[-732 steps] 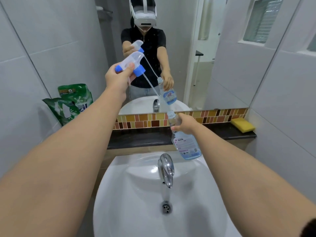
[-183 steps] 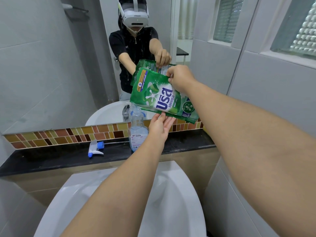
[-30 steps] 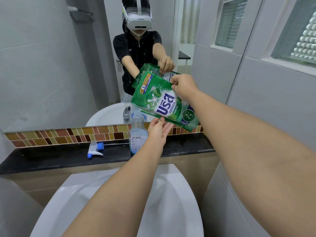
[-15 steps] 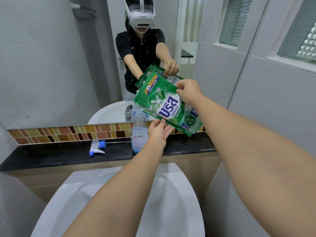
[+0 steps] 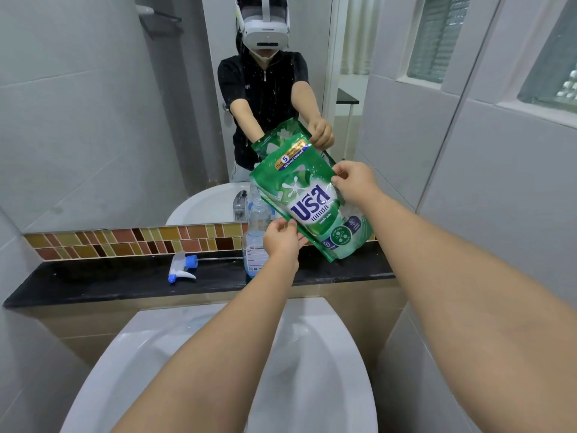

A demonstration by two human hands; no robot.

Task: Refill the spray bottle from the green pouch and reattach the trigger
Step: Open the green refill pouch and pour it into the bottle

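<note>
I hold the green pouch tilted in the air, its top corner leaning left over the clear spray bottle. The bottle stands upright and capless on the black ledge, with pale blue liquid low inside. My right hand pinches the pouch's upper right edge. My left hand grips its lower left edge, right in front of the bottle. The white and blue trigger head lies on its side on the ledge, left of the bottle, its dip tube pointing toward the bottle.
A white basin sits below the ledge, under my forearms. A mirror above a band of brown tiles reflects a person, the pouch and the tap. Grey tiled walls close in on both sides.
The pouch has come lower and stands steeper than a second ago. Both hands keep their hold on it. Bottle and trigger head have not moved on the ledge.
</note>
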